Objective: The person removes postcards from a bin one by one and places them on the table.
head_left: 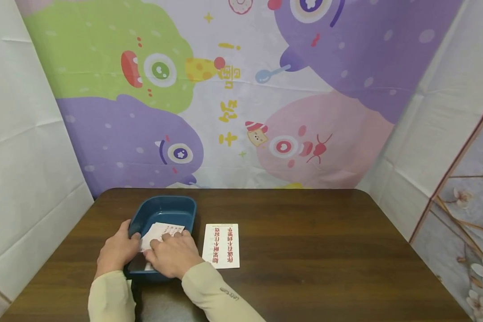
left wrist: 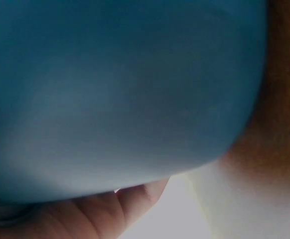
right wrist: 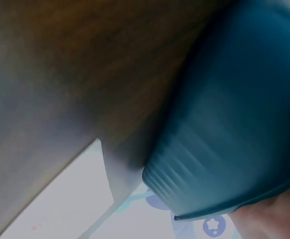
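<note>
A deep blue plastic tray with rounded corners sits on the left part of the table. My left hand grips its left side, the thumb over the rim beside several white cards with red print. Those cards lie loosely overlapped inside the tray. My right hand reaches over the near right side and holds the cards with bent fingers, covering part of them. The tray's outer wall fills most of the left wrist view, with fingers along its edge. In the right wrist view the ribbed tray wall hides the fingertips.
One white card with red characters lies flat on the dark wooden table, just right of the tray. Behind the table hangs a cloth with cartoon monsters. Pale cloth walls close in both sides.
</note>
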Demonstrator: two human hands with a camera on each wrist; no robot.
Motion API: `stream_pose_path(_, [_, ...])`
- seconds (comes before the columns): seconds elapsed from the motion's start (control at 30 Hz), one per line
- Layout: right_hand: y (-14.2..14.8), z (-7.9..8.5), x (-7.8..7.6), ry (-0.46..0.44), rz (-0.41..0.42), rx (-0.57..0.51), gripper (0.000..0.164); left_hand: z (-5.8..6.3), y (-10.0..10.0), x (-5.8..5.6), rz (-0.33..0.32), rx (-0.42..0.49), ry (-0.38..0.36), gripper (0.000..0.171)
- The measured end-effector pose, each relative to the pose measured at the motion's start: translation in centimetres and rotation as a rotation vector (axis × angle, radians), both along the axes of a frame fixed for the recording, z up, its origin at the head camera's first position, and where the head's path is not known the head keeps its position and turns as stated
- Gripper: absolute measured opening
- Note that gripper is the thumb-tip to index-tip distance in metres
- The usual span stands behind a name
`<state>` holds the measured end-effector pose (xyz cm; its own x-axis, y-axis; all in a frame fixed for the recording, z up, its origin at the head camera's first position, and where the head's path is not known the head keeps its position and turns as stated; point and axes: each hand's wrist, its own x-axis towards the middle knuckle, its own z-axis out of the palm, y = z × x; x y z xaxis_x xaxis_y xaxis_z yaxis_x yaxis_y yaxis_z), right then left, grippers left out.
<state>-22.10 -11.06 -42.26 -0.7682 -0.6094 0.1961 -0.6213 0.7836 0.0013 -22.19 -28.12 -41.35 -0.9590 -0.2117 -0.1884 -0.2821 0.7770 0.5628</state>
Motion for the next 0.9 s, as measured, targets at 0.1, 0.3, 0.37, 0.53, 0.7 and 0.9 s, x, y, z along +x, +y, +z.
stream_pose_path(0.1, [0.04,-0.11,-0.07,0.027,-0.003,-0.02,0.043,0.03,-0.03,-0.06,-0.009,-0.007,0.01,0.066])
stream_pose_path(0.3, [0.15,-0.42,-0.3,0.088,0.006,-0.075,0.039,0.17,0.08,-0.26,-0.008,-0.013,0.015,0.066])
stream_pose_path(0.37, [0.24,-0.44,-0.37,0.109,0.011,-0.085,0.038,0.28,0.14,-0.28,-0.006,-0.012,0.015,0.065])
stream_pose_path(0.53, [0.54,-0.42,-0.43,0.121,0.003,-0.137,0.047,0.37,0.23,-0.15,-0.012,-0.018,0.014,0.064])
stream_pose_path(0.7, [0.66,-0.61,-0.42,0.112,0.008,-0.238,0.059,0.19,0.2,0.16,-0.004,-0.027,0.029,0.058])
stream_pose_path(0.9, [0.89,-0.69,-0.45,0.078,0.054,-0.319,0.06,-0.03,0.11,0.43,0.02,-0.039,0.041,0.054])
